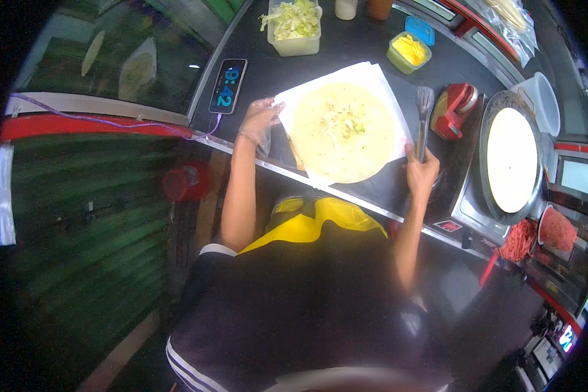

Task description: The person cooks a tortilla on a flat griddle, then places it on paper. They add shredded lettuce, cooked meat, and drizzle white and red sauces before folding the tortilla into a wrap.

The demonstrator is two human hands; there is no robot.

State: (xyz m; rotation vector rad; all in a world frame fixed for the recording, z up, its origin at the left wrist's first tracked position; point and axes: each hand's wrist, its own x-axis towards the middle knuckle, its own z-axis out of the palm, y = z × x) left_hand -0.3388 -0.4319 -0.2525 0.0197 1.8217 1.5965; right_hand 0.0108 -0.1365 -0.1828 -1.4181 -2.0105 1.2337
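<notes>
On the dark counter in front of me, a round pale crepe (307, 140) lies on a sheet of white paper (387, 91). Shredded lettuce (346, 125) is heaped near the crepe's middle. My left hand (260, 121), in a clear plastic glove, pinches the paper's left corner. At the paper's lower right corner, my right hand (423, 171) is closed around metal tongs (424, 114) that point away from me. Its thumb is by the paper's edge; whether it grips the paper too I cannot tell.
Right of the tongs stands a red device (453, 111), beside a round griddle (487, 189) carrying another crepe (512, 160). Behind are a tub of shredded lettuce (295, 46) and a small container of yellow slices (408, 53). A phone (228, 86) with a purple cable lies at the left edge.
</notes>
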